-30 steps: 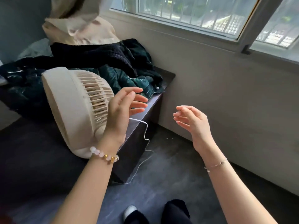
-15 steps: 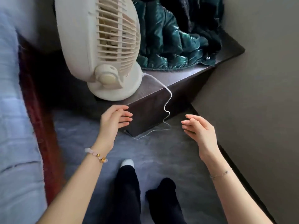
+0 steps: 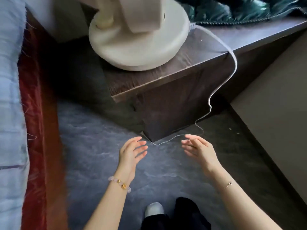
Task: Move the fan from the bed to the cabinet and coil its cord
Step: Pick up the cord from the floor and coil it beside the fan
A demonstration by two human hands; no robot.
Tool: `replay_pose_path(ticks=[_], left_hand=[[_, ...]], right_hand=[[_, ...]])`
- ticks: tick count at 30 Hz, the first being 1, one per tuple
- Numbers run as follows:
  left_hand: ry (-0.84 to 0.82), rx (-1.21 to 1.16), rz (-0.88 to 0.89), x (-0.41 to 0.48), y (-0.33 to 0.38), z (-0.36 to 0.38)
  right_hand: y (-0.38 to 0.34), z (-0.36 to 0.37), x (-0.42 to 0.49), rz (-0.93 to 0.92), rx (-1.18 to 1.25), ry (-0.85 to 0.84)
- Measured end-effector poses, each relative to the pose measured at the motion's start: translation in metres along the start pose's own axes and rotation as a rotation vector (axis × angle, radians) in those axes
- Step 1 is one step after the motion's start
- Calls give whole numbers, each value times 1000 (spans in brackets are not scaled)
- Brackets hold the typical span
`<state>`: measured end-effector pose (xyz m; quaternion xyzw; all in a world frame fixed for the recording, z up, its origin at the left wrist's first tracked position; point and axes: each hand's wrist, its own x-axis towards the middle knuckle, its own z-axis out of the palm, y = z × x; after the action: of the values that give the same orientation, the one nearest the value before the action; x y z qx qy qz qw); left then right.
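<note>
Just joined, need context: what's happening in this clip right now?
A person is tidying up a fan. The cream fan already stands on the dark wooden cabinet, beside a green jacket. Its white cord trails off the cabinet edge down to the floor, uncoiled. The left hand and right hand are both open and empty, reaching down toward the cord's floor section, neither gripping it yet.

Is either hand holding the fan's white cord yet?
Apart. In the head view the left hand and right hand hover open beside the cord, with floor visible between.
</note>
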<state>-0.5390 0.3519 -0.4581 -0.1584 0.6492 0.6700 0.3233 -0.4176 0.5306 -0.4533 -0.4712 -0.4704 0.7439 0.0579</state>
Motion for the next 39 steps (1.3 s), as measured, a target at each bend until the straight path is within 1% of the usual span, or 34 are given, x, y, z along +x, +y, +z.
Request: replay_pose_path(ticks=[2,4,7,8,12,16,18,20,22,25,27,29,32,36,38,39], left_hand=[[15,-68,-90,54,-52,-11],[19,-65,-153,111,-108,-21],[-31,64,-135,202,-193,-31],[-50,66,-145,229,-213,-32],[-72,-100,-203,322,-282,-33],[-94,-163,-298,371,-332,-28],[-108,-186,-370,375,-347,-21],[-109,-247,-421,375,-354,-13],[-109,-359,-441,377,-357,-4],[-92,-491,-427,385,-357,9],[-65,-522,-401,386,-360,12],[-30,-570,-337,378,-358,9],[62,-557,-239,335,-339,-6],[100,-558,-200,237,-289,-23],[111,-484,-149,185,-259,-25],[91,-420,-121,156,-238,-23]], right_hand=[[48,4,55,50,38,-22],[100,9,112,98,34,-32],[182,12,206,102,-28,-83],[202,12,233,114,-40,-84],[279,7,329,216,61,-66],[333,3,385,301,64,-81],[345,4,400,281,116,-100],[348,7,413,237,188,-76],[345,14,416,207,224,-43],[340,24,413,197,273,-60],[338,21,403,175,324,-70],[332,15,384,143,361,-86],[308,4,335,153,396,-108],[263,-1,240,183,369,-120],[237,-2,185,194,345,-98],[218,-3,155,188,336,-80]])
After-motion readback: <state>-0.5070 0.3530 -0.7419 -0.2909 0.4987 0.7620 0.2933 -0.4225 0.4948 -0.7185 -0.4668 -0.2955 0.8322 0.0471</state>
